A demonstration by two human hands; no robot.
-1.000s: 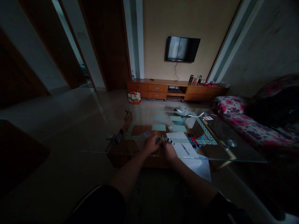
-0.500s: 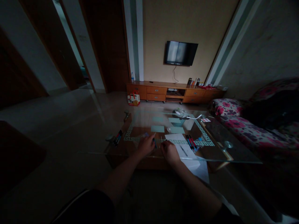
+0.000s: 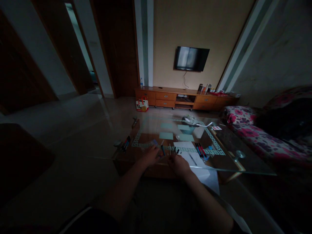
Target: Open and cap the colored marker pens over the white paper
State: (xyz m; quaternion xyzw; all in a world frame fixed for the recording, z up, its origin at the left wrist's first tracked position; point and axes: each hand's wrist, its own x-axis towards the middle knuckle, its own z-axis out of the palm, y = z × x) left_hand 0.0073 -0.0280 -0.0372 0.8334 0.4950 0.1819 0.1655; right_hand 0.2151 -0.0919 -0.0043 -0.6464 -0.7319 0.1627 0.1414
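Note:
Both my hands are close together over the near edge of a glass coffee table [image 3: 146, 152]. My left hand [image 3: 151, 156] has its fingers drawn together; what they hold is too dark and small to make out. A dark blue pen-like piece [image 3: 163, 150] stands out beside its fingertips. My right hand [image 3: 179, 165] is closed, its fingertips hidden, near the left edge of a white paper sheet [image 3: 186, 146]. A thin white stick [image 3: 170, 149] shows between the hands. Small black pieces [image 3: 177, 151] lie just beyond the right hand. On the paper rests a pen [image 3: 192, 159].
Several red and black pens [image 3: 200, 150] lie right of my right hand, and more pens [image 3: 126, 144] at the table's left. Clear plastic [image 3: 191, 120] sits at the far side. A floral sofa [image 3: 258, 130] stands right; a TV cabinet [image 3: 165, 96] stands beyond.
The view has shifted slightly, so the room appears lower and further right. My hands have drawn back a little towards me, and the small black pieces beyond the right hand show more fully.

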